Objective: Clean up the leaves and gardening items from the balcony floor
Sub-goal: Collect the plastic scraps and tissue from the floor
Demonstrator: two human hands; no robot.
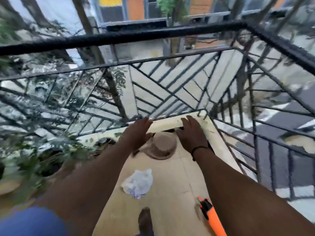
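black railing (153, 34), orange tool (214, 218), perhaps white bag (139, 183)

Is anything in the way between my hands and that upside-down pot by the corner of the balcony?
Nothing visible. The left hand and right hand reach down on either side of the overturned pot, fingers straight, with only bare floor around it. The crumpled plastic bag lies nearer you, behind the hands.
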